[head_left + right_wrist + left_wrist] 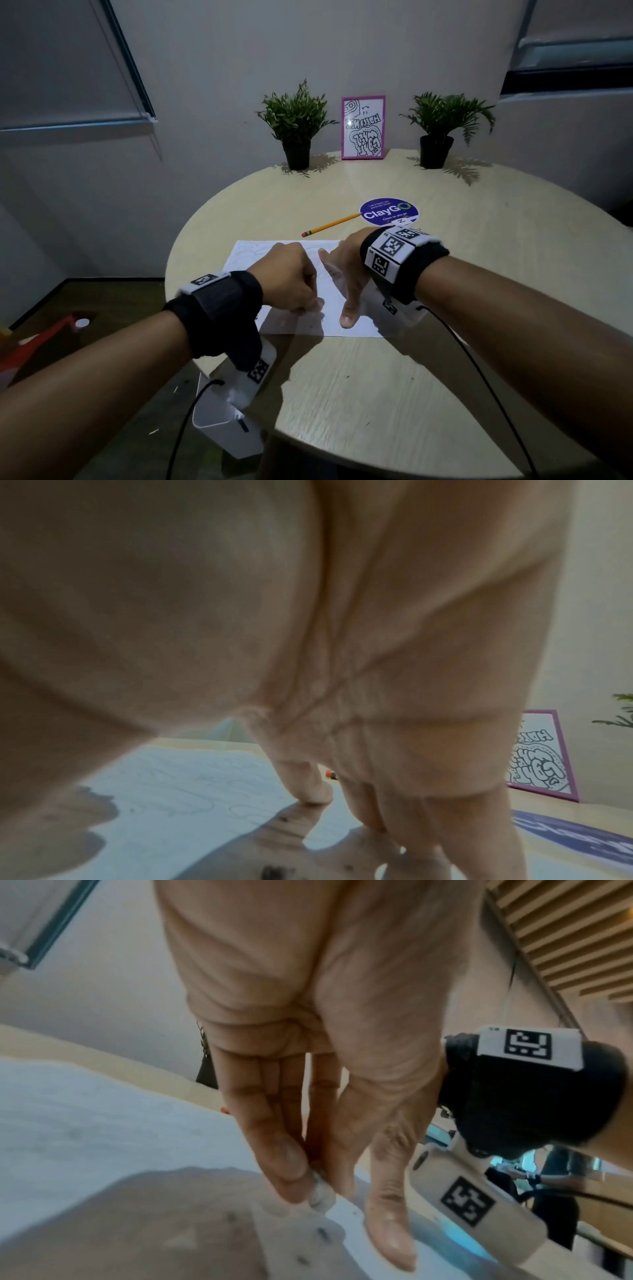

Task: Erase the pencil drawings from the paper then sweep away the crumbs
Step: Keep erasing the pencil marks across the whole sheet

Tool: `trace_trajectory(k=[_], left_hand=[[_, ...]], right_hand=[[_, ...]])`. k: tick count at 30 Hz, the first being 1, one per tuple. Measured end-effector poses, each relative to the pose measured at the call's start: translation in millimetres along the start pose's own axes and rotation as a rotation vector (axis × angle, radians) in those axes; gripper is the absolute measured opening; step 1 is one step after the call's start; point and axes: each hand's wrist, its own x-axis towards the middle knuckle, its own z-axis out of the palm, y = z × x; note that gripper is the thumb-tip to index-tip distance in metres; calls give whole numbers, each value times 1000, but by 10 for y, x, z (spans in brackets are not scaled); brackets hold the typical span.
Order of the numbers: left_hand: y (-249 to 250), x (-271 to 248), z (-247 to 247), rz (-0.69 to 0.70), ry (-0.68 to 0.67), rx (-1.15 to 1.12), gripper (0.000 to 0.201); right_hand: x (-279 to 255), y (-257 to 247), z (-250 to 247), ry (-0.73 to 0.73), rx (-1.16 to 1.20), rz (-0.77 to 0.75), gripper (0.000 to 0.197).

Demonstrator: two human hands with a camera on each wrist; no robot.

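Two hands work over the paper (301, 318), which lies on the bench (342, 394) near the person. By my reading the erasing step is underway, with faint pencil lines left on the paper's far half. At the paper's left, the left hand (287, 281) pinches a small eraser (321, 1196) against the sheet. At its right, the right hand (346, 274) presses flat, fingers spread. Next comes rubbing further up, keeping the sheet pinned

Round table (342, 394) bears paper (298, 322), pencil (330, 225), sticker (388, 211), two plants (297, 120) and frame (363, 127).
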Motion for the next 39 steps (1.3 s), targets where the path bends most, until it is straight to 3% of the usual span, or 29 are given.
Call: trace_trajectory(k=[4, 11, 16, 19, 25, 31, 35, 39], left_hand=[[145, 20, 132, 9, -5, -131, 14], [23, -39, 42, -54, 29, 47, 20], [87, -7, 16, -29, 55, 16, 11], [208, 18, 103, -28, 27, -123, 14], [91, -15, 121, -53, 7, -4, 16], [122, -32, 17, -48, 17, 73, 7], [293, -9, 134, 5, -23, 18, 12], [184, -52, 119, -26, -28, 54, 15]], right_hand=[[8, -6, 20, -13, -24, 1, 161], [-105, -40, 27, -37, -7, 70, 154], [-71, -106, 4, -22, -55, 27, 172], [-134, -70, -1, 31, -67, 15, 156], [-172, -89, 8, -26, -37, 69, 157], [-155, -147, -22, -20, -40, 25, 180], [-226, -102, -46, 2, -70, 32, 143], [-241, -121, -17, -42, -98, 64, 152]])
